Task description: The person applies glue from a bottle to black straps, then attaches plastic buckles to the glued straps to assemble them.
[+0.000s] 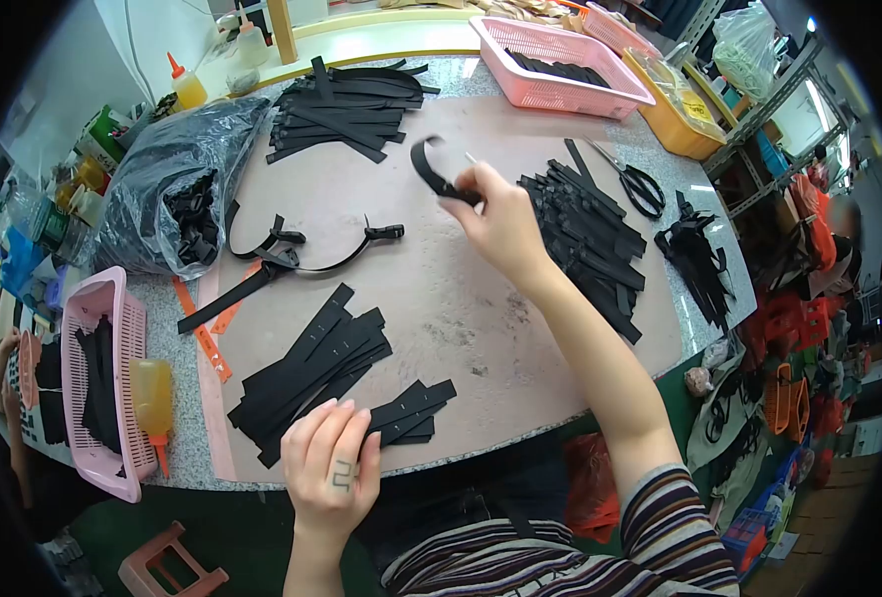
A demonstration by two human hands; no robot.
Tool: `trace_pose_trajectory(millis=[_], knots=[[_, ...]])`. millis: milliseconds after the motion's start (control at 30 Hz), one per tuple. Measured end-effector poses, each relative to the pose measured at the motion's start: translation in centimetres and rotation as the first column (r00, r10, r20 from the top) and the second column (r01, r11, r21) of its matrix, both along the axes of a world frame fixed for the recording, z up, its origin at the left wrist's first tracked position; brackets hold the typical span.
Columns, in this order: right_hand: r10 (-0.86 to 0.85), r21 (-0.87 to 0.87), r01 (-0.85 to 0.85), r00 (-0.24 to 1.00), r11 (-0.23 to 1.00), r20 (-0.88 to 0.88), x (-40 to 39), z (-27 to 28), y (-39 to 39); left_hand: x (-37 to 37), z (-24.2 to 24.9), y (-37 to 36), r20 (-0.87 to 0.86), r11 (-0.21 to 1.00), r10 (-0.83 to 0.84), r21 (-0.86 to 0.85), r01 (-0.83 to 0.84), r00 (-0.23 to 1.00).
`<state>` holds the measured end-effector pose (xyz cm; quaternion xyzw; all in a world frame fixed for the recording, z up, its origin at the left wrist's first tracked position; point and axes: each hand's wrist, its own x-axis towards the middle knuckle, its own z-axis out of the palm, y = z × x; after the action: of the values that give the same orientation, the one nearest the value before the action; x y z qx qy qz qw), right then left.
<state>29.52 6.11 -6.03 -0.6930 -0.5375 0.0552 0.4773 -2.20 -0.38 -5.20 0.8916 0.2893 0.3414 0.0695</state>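
Note:
My right hand (500, 219) pinches a black strap (429, 171) above the middle of the work mat; its free end curls up and is blurred. A small pale tip sticks up beside the fingers. Near the front edge, my left hand (331, 468) has its fingers curled together at the short black webbing strips (413, 410); whether it grips them is hidden. Just beyond it lies a fanned stack of longer black strips (311, 363). Farther left, black straps with buckles (306, 264) lie loosely on the mat. Right of my right hand lies a pile of black straps (585, 239).
Scissors (642, 187) and a black strap bundle (697, 259) lie at the right. More strips (346, 104) lie at the back. A bag of buckles (177, 199), a pink basket (144, 398) and a glue bottle (150, 396) line the left; another pink basket (560, 99) stands behind.

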Motion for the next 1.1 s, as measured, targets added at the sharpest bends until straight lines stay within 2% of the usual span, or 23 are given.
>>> trace_pose_trajectory(millis=[33, 100, 133, 167, 233, 300, 367, 533, 567, 600, 667, 700, 767, 800, 833, 900, 933, 967, 1033, 1067, 1100], knots=[[0.075, 0.1, -0.086, 0.991, 0.991, 0.109, -0.8, 0.9, -1.8, 0.1, 0.2, 0.3, 0.033, 1.0, -0.012, -0.007, 0.013, 0.999], [0.15, 0.168, -0.214, 0.933, 0.962, 0.328, -2.3, 3.0, -5.1, 0.6, 1.3, 1.0, 0.087, 0.999, -0.028, -0.043, 0.031, 0.996], [0.189, 0.143, -0.262, 0.901, 0.954, 0.391, -3.1, 3.8, -6.5, 1.2, 2.2, 1.3, 0.108, 0.998, -0.04, -0.039, 0.045, 0.993], [0.237, 0.046, -0.289, 0.859, 0.956, 0.454, -3.7, 4.8, -7.9, 1.9, 2.8, 1.7, 0.135, 0.998, -0.056, 0.018, 0.054, 0.989], [0.218, 0.115, -0.363, 0.752, 0.925, 0.622, -4.5, 5.0, -9.4, 3.5, 4.2, 2.1, 0.128, 0.99, -0.056, 0.134, 0.039, 0.99], [0.245, 0.077, -0.399, 0.691, 0.914, 0.68, -5.3, 5.9, -10.9, 4.8, 5.4, 2.3, 0.029, 0.972, -0.018, 0.236, 0.011, 0.999], [0.254, 0.061, -0.418, 0.654, 0.907, 0.713, -5.8, 6.3, -12.0, 5.3, 6.6, 2.3, -0.073, 0.97, 0.012, 0.244, 0.006, 0.997], [0.328, 0.018, -0.444, 0.688, 0.896, 0.647, -6.5, 6.5, -13.3, 4.8, 6.1, 1.9, -0.046, 0.985, -0.129, 0.106, 0.133, 0.991], [0.37, -0.011, -0.462, 0.696, 0.887, 0.615, -6.5, 6.5, -13.3, 4.9, 6.0, 1.7, -0.041, 0.988, -0.141, 0.063, 0.143, 0.989], [0.41, -0.04, -0.479, 0.703, 0.877, 0.581, -6.5, 6.5, -13.4, 4.9, 5.7, 1.9, -0.043, 0.975, -0.2, 0.089, 0.203, 0.979], [0.516, -0.12, -0.52, 0.74, 0.846, 0.432, -6.6, 6.7, -13.5, 4.5, 5.2, 1.9, 0.012, 0.949, -0.307, -0.069, 0.307, 0.952], [0.579, -0.152, -0.559, 0.778, 0.815, 0.244, -6.8, 7.0, -14.1, 4.3, 5.1, 1.7, 0.049, 0.923, -0.355, -0.139, 0.358, 0.934], [0.634, -0.172, -0.646, 0.763, 0.744, -0.125, -6.9, 8.4, -15.0, 3.9, 5.4, 0.6, 0.2, 0.856, -0.428, -0.222, 0.466, 0.881], [0.611, -0.187, -0.69, 0.712, 0.699, -0.346, -6.7, 9.1, -15.8, 3.2, 5.8, -0.5, 0.229, 0.812, -0.451, -0.295, 0.503, 0.863], [0.515, -0.169, -0.723, 0.616, 0.67, -0.597, -6.7, 9.6, -16.8, 2.7, 6.1, -1.5, 0.261, 0.761, -0.47, -0.364, 0.537, 0.843], [0.432, 0.034, -0.792, 0.296, 0.609, -0.852, -7.1, 7.9, -18.2, 2.8, 5.2, -3.3, 0.467, 0.65, -0.437, -0.428, 0.628, 0.769], [0.475, 0.152, -0.818, 0.162, 0.555, -0.865, -7.4, 6.5, -18.2, 2.8, 4.3, -3.7, 0.522, 0.607, -0.414, -0.453, 0.654, 0.746], [0.372, 0.195, -0.755, 0.07, 0.627, -0.926, -8.2, 5.2, -19.2, 3.2, 3.2, -4.3, 0.573, 0.618, -0.34, -0.462, 0.637, 0.746], [0.308, 0.231, -0.585, 0.034, 0.778, -0.951, -9.7, 3.3, -19.6, 4.5, 1.0, -5.4, 0.572, 0.65, -0.207, -0.526, 0.548, 0.794], [0.279, 0.18, -0.557, 0.097, 0.811, -0.955, -9.8, 2.8, -19.7, 5.6, -0.4, -6.3, 0.621, 0.661, -0.1, -0.542, 0.519, 0.777], [0.258, 0.131, -0.539, 0.167, 0.832, -0.951, -9.5, 2.6, -20.0, 5.6, -0.7, -6.0, 0.517, 0.556, -0.186, -0.646, 0.523, 0.836]])
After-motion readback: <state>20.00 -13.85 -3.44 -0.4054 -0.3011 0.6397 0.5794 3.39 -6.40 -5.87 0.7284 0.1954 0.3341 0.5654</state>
